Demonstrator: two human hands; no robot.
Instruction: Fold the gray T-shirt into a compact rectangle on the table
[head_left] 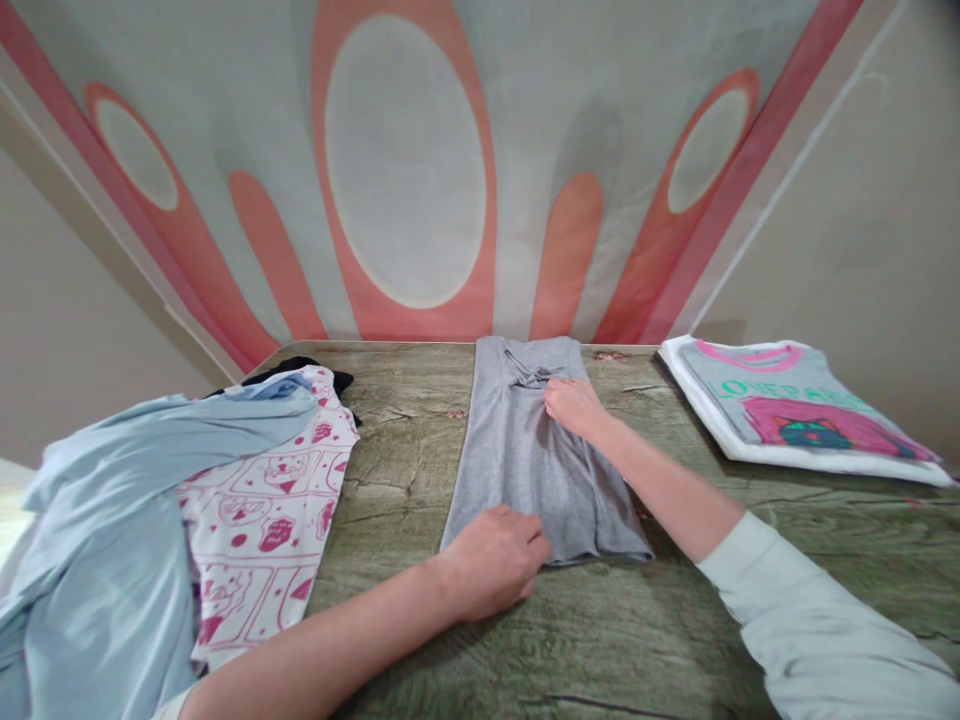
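A plain grey shirt (pixel 517 455) lies on the wooden table, folded into a long narrow strip that runs away from me. Near its far end, the cloth is bunched in small creases. There my right hand (pixel 576 408) is closed, pinching the grey fabric from the right side. At the strip's near end, my left hand (pixel 499 562) rests with fingers curled together on the hem. Its fingertips are partly hidden, but they appear to grip the cloth. The lower right corner of the shirt flares out flat on the table.
A loose heap on the left holds a light blue garment (pixel 112 500), a white garment with pink print (pixel 277 500) and something black (pixel 341 382). On the right is a stack of folded shirts (pixel 810 405). A printed backdrop (pixel 517 250) stands behind the table (pixel 397 440).
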